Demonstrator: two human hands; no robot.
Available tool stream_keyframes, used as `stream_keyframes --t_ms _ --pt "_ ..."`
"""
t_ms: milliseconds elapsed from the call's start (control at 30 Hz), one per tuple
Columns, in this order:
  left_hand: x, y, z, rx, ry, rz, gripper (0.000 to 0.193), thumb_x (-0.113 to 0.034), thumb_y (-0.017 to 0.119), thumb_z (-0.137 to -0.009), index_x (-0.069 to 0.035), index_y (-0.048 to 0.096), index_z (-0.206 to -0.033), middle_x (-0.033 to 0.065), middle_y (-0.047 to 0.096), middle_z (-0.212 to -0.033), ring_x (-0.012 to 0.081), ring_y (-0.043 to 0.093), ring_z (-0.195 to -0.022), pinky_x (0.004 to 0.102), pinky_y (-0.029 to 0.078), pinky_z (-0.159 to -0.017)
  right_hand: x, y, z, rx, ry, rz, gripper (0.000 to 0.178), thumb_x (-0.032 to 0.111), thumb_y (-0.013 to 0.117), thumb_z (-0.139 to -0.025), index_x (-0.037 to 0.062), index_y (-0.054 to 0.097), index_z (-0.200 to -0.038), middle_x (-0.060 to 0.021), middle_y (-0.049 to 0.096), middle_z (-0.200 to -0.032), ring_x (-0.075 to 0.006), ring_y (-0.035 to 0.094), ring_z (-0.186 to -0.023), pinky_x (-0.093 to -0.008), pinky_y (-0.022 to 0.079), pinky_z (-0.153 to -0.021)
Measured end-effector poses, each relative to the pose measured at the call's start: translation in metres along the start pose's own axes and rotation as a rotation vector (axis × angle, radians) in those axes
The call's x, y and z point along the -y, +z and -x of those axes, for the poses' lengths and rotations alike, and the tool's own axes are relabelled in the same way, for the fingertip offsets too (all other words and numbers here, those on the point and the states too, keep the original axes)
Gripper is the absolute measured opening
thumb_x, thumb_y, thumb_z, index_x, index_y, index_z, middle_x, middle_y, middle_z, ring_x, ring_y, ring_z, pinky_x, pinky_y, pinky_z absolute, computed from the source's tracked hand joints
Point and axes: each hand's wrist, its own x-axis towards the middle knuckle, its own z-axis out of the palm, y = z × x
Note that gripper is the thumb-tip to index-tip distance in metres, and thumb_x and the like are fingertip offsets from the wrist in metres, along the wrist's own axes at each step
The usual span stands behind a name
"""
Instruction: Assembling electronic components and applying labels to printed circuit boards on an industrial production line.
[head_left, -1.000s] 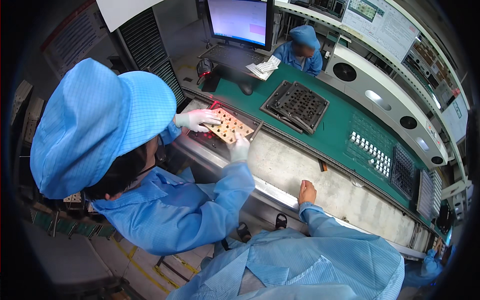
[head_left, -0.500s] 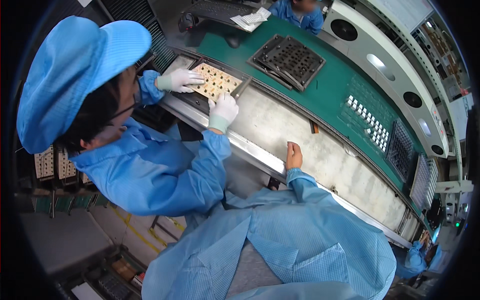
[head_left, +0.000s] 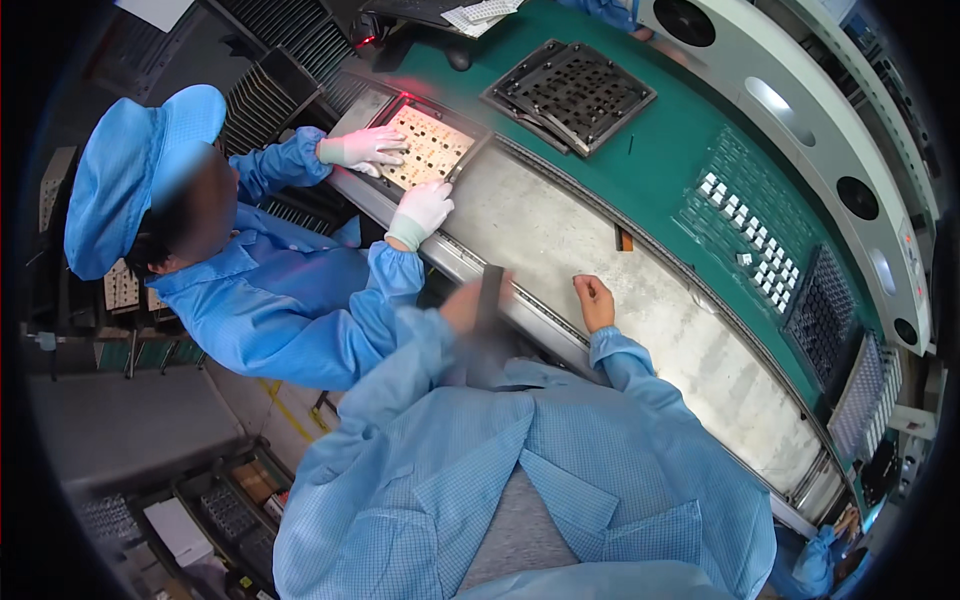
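At the conveyor's near rail, my left hand (head_left: 464, 306) is blurred and closed on a dark flat bar (head_left: 490, 292), which stands roughly upright; its lower end is smeared by motion. My right hand (head_left: 597, 304) hangs over the conveyor's bare metal, fingers curled in, with nothing visible in them. To my left, a co-worker in a blue cap and coat rests two white-gloved hands on a cream board (head_left: 432, 146) with small dark parts. That board sits in a dark frame (head_left: 474, 160) on the conveyor, under a red glow.
The metal conveyor (head_left: 680, 325) runs from far left to near right. On the green bench (head_left: 672, 150) behind it lie stacked black trays (head_left: 575, 95), a clear tray with white pieces (head_left: 748, 226) and more dark trays (head_left: 818, 305). A white machine housing (head_left: 800, 130) arches behind.
My left hand has come into view with the dark bar. My right hand's fingers have curled in. A red glow has appeared on the board, and the co-worker's head has turned and moved back.
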Motion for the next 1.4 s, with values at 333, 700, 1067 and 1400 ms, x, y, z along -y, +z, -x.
stream_keyframes --t_ms 333,700,1067,1400 --pt "0.079 -0.104 -0.104 -0.487 -0.251 -0.869 0.039 -0.026 0.065 -0.076 -0.002 0.054 -0.105 0.0217 0.058 -0.103 0.0387 0.056 -0.094 0.0454 0.046 -0.081 -0.029 0.073 0.040 0.100 0.144 0.041 0.025 0.027 0.060 -0.087 0.0035 0.063 -0.095 -0.0048 0.064 -0.081 -0.0099 0.056 -0.073 -0.0243 0.045 -0.066" --pt "0.101 -0.083 -0.065 -0.357 -0.325 -1.037 0.083 -0.033 0.065 -0.075 -0.003 0.022 -0.139 0.0298 0.028 -0.137 0.0396 0.026 -0.130 0.0511 0.020 -0.106 -0.028 0.084 0.095 -0.073 0.268 -0.017 0.026 0.029 0.059 -0.085 0.0070 0.064 -0.099 -0.0121 0.064 -0.097 -0.0254 0.061 -0.091 -0.0326 0.047 -0.079" --pt "0.047 -0.009 -0.065 -0.267 -0.262 -0.982 0.072 -0.046 0.060 -0.077 -0.003 0.038 -0.130 0.0293 0.042 -0.124 0.0444 0.043 -0.113 0.0505 0.032 -0.098 -0.044 0.027 0.072 -0.135 0.227 0.002 0.023 0.023 0.057 -0.090 0.0015 0.063 -0.096 -0.0012 0.063 -0.084 -0.0086 0.056 -0.080 -0.0236 0.045 -0.074" --pt "-0.023 0.089 -0.048 0.173 -0.030 -0.844 0.078 -0.048 0.056 -0.080 -0.001 0.028 -0.136 0.0312 0.045 -0.119 0.0431 0.045 -0.111 0.0506 0.030 -0.098 0.019 -0.011 0.048 -0.332 0.175 -0.005 0.023 0.022 0.060 -0.086 0.0028 0.062 -0.099 -0.0066 0.064 -0.089 -0.0151 0.058 -0.082 -0.0284 0.045 -0.075"
